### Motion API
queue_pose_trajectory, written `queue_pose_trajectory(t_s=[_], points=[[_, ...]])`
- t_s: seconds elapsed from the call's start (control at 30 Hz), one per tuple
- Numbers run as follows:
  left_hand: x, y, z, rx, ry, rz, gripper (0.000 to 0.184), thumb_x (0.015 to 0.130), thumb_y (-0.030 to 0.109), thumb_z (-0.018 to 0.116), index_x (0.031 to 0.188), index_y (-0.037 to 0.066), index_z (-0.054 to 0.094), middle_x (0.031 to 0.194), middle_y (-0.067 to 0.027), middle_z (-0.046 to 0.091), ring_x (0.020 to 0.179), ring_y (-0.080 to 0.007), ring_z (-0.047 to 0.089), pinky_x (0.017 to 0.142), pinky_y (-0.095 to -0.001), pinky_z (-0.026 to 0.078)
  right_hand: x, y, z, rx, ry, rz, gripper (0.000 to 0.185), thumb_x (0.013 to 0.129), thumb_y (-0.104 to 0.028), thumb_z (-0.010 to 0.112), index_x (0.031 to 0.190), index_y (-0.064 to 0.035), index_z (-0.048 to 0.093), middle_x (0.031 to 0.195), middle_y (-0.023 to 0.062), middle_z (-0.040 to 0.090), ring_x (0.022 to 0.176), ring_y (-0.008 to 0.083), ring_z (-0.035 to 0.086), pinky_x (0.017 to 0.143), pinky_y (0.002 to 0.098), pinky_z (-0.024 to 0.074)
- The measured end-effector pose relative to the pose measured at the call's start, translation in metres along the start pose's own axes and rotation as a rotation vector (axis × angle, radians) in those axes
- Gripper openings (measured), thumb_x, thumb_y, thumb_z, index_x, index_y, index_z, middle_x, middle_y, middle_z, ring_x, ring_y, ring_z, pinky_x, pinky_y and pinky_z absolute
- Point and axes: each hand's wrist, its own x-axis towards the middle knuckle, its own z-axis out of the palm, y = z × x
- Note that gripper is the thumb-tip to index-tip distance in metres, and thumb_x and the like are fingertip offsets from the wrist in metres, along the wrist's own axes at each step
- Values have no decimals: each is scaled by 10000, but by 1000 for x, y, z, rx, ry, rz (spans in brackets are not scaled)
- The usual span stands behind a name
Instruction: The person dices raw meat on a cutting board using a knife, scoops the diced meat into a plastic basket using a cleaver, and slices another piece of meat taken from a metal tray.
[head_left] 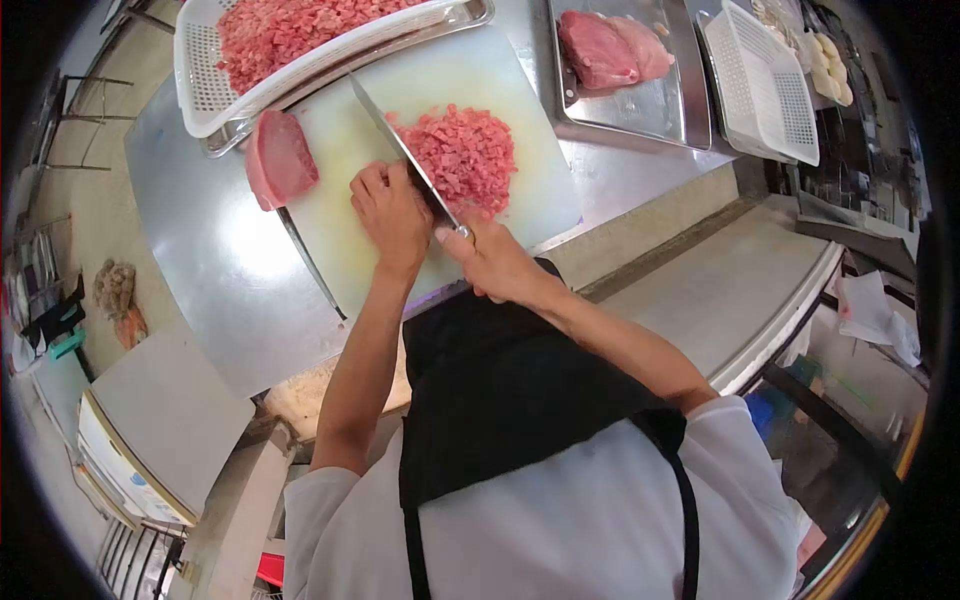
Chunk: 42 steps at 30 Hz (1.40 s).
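My right hand [490,258] is wrapped round the handle of a long kitchen knife [395,135], whose blade points up and left across the white cutting board [545,175]. Close against the blade's left side, my left hand [392,215] rests on the board with its fingers curled under. Whatever lies beneath those fingers is hidden. To the right of the blade spreads a pile of diced raw meat [465,155]. A thick slab of pink meat [280,160] sits at the board's left edge, partly over the steel table.
Beyond the board, a white perforated basket [200,105] holds more diced meat [300,40]. At the right, a metal tray [640,110] carries large raw pieces [605,50]. Another white basket [765,95] stands past it. The steel table [235,250] extends left.
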Motion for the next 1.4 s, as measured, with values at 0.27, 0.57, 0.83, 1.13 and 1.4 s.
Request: queue_pose_trajectory(t_s=[0.27, 0.57, 0.83, 1.13, 1.4], points=[[-12, -3, -10, -23, 59, -183, 295, 1013, 184, 539, 1234, 20, 647, 1181, -185, 587, 1145, -400, 517, 965, -496, 418, -4, 24, -27, -154, 91, -39, 477, 1015, -440, 608, 989, 31, 676, 795, 222, 674, 766, 359, 681, 734, 454, 522], [-2, 6, -17, -184, -14, -41, 205, 1016, 133, 509, 1094, 1, 644, 1035, -187, 608, 990, -383, 569, 892, -503, 441, -57, -22, -74, -315, -23, -45, 483, 1020, -435, 595, 966, 35, 689, 774, 245, 665, 768, 411, 666, 764, 466, 517], [8, 1, -2, -92, -16, -15, 138, 893, 8, 549, 1025, -8, 586, 946, -192, 571, 929, -405, 568, 834, -516, 447, -15, -11, -53, -283, -73, -146, 504, 1027, -418, 566, 1031, 78, 661, 798, 293, 661, 848, 455, 689, 802, 499, 521], [4, 4, -20, -257, 2, -61, 111, 913, 23, 539, 1015, -7, 575, 960, -197, 582, 930, -414, 572, 815, -504, 450, -35, -36, -62, -297, -79, -26, 532, 1030, -441, 557, 1026, 80, 663, 872, 309, 685, 899, 474, 692, 830, 521, 516], [2, -8, -5, -163, -51, 5, 109, 906, 8, 548, 1008, -1, 583, 934, -186, 572, 915, -407, 566, 813, -498, 444, 18, 5, -27, -285, -35, -251, 486, 1040, -408, 557, 1050, 70, 645, 772, 244, 626, 771, 380, 649, 715, 478, 494]])
